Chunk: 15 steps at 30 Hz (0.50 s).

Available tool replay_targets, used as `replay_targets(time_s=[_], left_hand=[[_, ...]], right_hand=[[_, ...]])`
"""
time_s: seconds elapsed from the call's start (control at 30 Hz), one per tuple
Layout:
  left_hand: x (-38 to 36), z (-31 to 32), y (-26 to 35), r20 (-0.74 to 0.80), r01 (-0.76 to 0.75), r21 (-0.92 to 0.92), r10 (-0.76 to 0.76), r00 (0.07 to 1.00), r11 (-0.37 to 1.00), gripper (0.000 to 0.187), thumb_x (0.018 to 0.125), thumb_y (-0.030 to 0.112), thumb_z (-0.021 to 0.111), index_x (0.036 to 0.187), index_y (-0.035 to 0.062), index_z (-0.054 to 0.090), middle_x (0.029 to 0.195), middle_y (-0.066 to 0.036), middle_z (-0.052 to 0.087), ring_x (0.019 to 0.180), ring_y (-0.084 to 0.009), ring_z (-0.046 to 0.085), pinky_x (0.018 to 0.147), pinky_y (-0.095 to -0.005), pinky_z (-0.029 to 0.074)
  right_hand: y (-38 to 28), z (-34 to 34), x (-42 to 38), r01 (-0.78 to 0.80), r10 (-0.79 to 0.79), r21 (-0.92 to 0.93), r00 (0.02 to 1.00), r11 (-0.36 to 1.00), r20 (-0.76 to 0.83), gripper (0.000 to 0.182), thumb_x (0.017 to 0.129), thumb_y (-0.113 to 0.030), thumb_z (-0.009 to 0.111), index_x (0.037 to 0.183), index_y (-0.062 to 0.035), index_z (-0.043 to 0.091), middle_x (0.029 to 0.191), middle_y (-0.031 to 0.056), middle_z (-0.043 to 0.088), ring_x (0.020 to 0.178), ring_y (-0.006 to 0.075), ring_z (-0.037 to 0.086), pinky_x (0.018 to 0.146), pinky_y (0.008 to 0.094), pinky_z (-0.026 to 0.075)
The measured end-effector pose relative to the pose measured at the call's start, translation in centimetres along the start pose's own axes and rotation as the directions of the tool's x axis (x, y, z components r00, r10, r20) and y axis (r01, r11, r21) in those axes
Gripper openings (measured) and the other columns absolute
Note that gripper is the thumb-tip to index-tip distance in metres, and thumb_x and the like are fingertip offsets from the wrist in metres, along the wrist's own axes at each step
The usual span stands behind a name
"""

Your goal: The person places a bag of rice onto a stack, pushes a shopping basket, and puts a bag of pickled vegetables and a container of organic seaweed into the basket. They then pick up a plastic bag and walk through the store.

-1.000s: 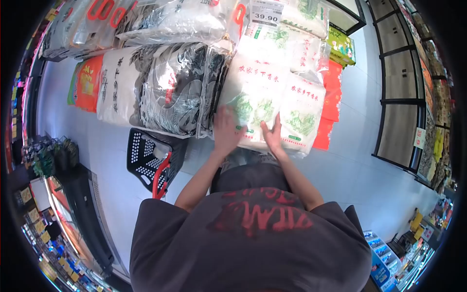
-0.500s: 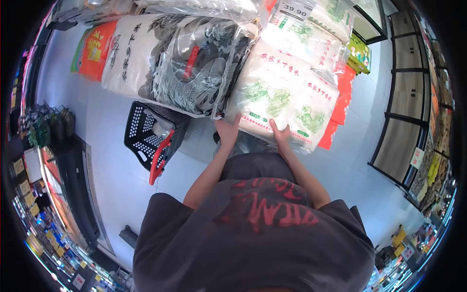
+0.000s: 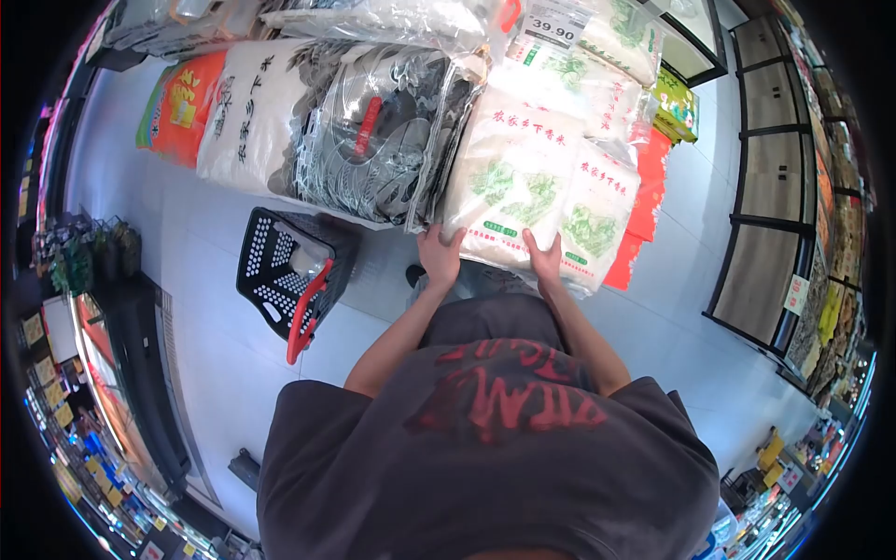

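**Both hands at the lower edge of a white rice sack**

The left hand (image 3: pixel 439 257) and right hand (image 3: pixel 544 259) each take the bottom edge of a white rice sack (image 3: pixel 509 187), fingers curled onto its glossy plastic face, so both grips are closed on the sack. It is a plump, pillow-shaped bag printed with red characters and a green plant picture, and it lies on top of a stack of like sacks beside a second, similar bag (image 3: pixel 590 219). To its left sit clear, crinkled plastic-wrapped bags with grey and black print (image 3: pixel 383 140), then a matte white sack (image 3: pixel 252 112) and an orange one (image 3: pixel 177 93). A price card reading 39.90 (image 3: pixel 553 26) stands above. On the pale tiled floor, a black perforated shopping basket with a red handle (image 3: pixel 285 275) rests near the left arm.

Compared with a second ago, the hands have slid from flat on the sack's face down to its bottom edge.
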<state>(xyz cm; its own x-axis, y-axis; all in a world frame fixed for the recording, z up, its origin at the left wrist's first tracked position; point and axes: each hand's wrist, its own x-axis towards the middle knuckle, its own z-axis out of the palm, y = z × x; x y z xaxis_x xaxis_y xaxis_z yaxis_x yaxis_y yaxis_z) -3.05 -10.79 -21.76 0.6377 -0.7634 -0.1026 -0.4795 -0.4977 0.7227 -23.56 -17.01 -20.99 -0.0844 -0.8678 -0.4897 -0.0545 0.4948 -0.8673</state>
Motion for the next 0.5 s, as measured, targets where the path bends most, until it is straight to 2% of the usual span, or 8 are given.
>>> replay_targets(time_s=[0.03, 0.13, 0.17, 0.2, 0.3, 0.37, 0.43, 0.5], left_hand=[[0.1, -0.1, 0.0, -0.008, -0.047, -0.017, 0.046, 0.999, 0.999, 0.049, 0.082, 0.040, 0.075, 0.107, -0.0013, 0.064, 0.108, -0.023, 0.060, 0.102, -0.0394, 0.054, 0.087, -0.0458, 0.045], [2.1, 0.1, 1.3, 0.021, -0.122, -0.022, 0.123, 0.992, 0.992, 0.040, 0.086, 0.037, 0.071, 0.095, -0.0018, 0.067, 0.099, -0.020, 0.064, 0.092, -0.0395, 0.059, 0.082, -0.0442, 0.046], [2.0, -0.1, 1.5, 0.074, -0.128, -0.001, 0.128, 0.989, 0.992, 0.038, 0.088, 0.036, 0.069, 0.090, -0.0019, 0.067, 0.094, -0.019, 0.065, 0.086, -0.0400, 0.060, 0.079, -0.0437, 0.047], [2.3, -0.2, 2.2, 0.057, -0.145, -0.108, 0.152, 0.987, 0.983, 0.038, 0.091, 0.035, 0.065, 0.087, -0.0025, 0.067, 0.093, -0.018, 0.065, 0.081, -0.0407, 0.060, 0.075, -0.0436, 0.047], [1.8, -0.2, 1.8, 0.063, -0.166, -0.042, 0.169, 0.984, 0.985, 0.038, 0.092, 0.033, 0.064, 0.085, -0.0037, 0.065, 0.089, -0.019, 0.063, 0.083, -0.0405, 0.060, 0.072, -0.0444, 0.045], [0.4, -0.8, 1.0, 0.021, -0.197, -0.035, 0.198, 0.980, 0.980, 0.036, 0.093, 0.030, 0.063, 0.080, -0.0044, 0.062, 0.083, -0.020, 0.061, 0.078, -0.0409, 0.059, 0.068, -0.0456, 0.043], [0.0, -1.0, 0.3, -0.010, -0.101, -0.226, 0.101, 0.995, 0.969, 0.035, 0.093, 0.028, 0.063, 0.078, -0.0042, 0.060, 0.078, -0.020, 0.059, 0.072, -0.0414, 0.056, 0.065, -0.0466, 0.042], [0.5, 0.3, 0.4, -0.067, -0.114, -0.199, 0.103, 0.992, 0.973, 0.034, 0.093, 0.026, 0.063, 0.079, -0.0040, 0.060, 0.078, -0.020, 0.059, 0.071, -0.0409, 0.056, 0.064, -0.0462, 0.042]], right_hand=[[-0.1, 0.0, 0.2, 0.010, -0.010, 0.013, 1.000, 1.000, -0.009, 0.078, 0.084, -0.032, 0.079, 0.139, 0.0056, 0.040, 0.132, 0.0179, 0.056, 0.120, 0.0231, 0.055, 0.101, 0.0344, 0.043], [1.0, -0.6, 2.7, 0.111, -0.118, -0.168, 0.992, 0.980, -0.034, 0.074, 0.084, -0.035, 0.078, 0.136, 0.0073, 0.045, 0.130, 0.0188, 0.059, 0.117, 0.0236, 0.056, 0.100, 0.0348, 0.045], [0.9, -0.7, 2.9, 0.088, -0.096, -0.166, 0.994, 0.982, -0.044, 0.074, 0.084, -0.035, 0.078, 0.136, 0.0073, 0.045, 0.130, 0.0188, 0.059, 0.117, 0.0236, 0.056, 0.100, 0.0348, 0.045], [-0.1, -0.6, 2.9, 0.074, -0.083, -0.164, 0.995, 0.984, -0.052, 0.073, 0.084, -0.034, 0.078, 0.135, 0.0076, 0.046, 0.126, 0.0187, 0.061, 0.114, 0.0235, 0.058, 0.098, 0.0343, 0.046], [1.4, -0.4, 3.2, 0.100, -0.112, -0.123, 0.990, 0.987, -0.091, 0.070, 0.084, -0.030, 0.079, 0.133, 0.0075, 0.048, 0.120, 0.0184, 0.064, 0.108, 0.0230, 0.061, 0.093, 0.0331, 0.049], [2.2, 0.1, 0.8, 0.182, -0.189, -0.073, 0.976, 0.981, -0.110, 0.067, 0.083, -0.027, 0.080, 0.132, 0.0068, 0.049, 0.119, 0.0177, 0.065, 0.107, 0.0222, 0.061, 0.094, 0.0337, 0.048], [3.3, 0.2, 0.2, 0.245, -0.260, -0.146, 0.960, 0.959, -0.099, 0.064, 0.082, -0.026, 0.080, 0.129, 0.0068, 0.052, 0.118, 0.0173, 0.065, 0.104, 0.0213, 0.062, 0.094, 0.0337, 0.048], [2.2, 0.5, 0.2, 0.243, -0.266, -0.168, 0.954, 0.956, -0.135, 0.063, 0.082, -0.029, 0.080, 0.128, 0.0067, 0.053, 0.115, 0.0173, 0.066, 0.102, 0.0213, 0.062, 0.094, 0.0336, 0.048]])
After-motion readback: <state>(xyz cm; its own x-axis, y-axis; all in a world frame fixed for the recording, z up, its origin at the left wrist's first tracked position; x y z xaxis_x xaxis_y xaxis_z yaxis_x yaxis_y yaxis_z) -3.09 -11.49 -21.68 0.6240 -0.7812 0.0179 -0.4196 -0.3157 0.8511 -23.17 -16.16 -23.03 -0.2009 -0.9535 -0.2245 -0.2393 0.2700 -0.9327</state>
